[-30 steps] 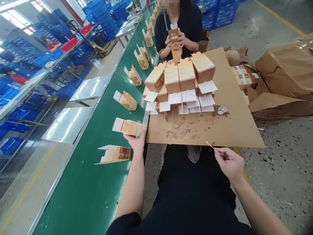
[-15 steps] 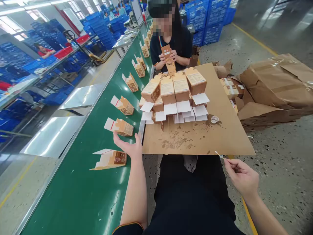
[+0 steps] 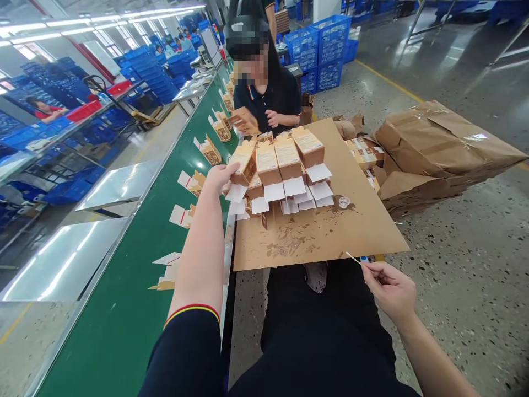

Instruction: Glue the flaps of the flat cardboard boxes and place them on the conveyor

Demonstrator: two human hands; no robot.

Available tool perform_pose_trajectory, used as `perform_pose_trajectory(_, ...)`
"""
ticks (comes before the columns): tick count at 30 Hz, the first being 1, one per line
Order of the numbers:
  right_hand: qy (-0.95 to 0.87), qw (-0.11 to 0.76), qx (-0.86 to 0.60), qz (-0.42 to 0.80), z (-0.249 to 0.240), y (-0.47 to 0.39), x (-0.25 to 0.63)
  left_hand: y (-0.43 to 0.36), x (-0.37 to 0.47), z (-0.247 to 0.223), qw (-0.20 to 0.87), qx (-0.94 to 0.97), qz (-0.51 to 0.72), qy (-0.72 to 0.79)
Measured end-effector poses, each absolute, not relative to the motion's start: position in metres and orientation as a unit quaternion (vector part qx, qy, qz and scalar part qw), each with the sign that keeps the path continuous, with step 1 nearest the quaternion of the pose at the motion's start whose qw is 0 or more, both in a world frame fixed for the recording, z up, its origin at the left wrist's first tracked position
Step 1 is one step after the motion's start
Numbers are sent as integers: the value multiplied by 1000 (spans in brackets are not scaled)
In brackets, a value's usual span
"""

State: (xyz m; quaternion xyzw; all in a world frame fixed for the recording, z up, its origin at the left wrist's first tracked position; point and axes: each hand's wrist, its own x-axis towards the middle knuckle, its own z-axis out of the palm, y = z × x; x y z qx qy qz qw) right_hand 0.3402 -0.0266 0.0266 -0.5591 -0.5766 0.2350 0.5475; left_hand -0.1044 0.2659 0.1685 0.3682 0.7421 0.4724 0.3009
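Observation:
My left hand (image 3: 221, 177) reaches forward to the leftmost small carton (image 3: 244, 164) on top of a stack. Its thumb lies on the carton's near upper edge, and the other fingers close around the left side, partly hidden. The carton is tan and brown, with a white flap (image 3: 236, 193) hanging open toward me. Other cartons (image 3: 288, 161) of the same kind sit beside it and below it. In front of my lap, my right hand (image 3: 390, 289) pinches a thin cotton swab (image 3: 354, 258), its white tip pointing left over the near edge of the cardboard sheet (image 3: 363, 234).
A small clear cup (image 3: 344, 202) stands on the cardboard among dark wet spots. Open cartons line the green conveyor belt (image 3: 124, 309) at left. Across the stack, a co-worker (image 3: 270, 105) handles a carton. Brown paper-wrapped bundles (image 3: 433, 143) lie at right.
My left hand has moved from beside the belt cartons forward to the stack and taken hold of the leftmost carton. My right hand still holds the swab. The co-worker's carton has shifted toward the belt.

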Motion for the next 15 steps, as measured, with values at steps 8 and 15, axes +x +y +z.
perform_pose_trajectory(8, -601, 532, -554, 219, 48, -40, 355, 80, -101, 135, 366, 406, 697, 464)
perform_pose_trajectory(15, -695, 449, -489, 276, 32, -18, 290, 10, 4, 29, 473, 302, 635, 531)
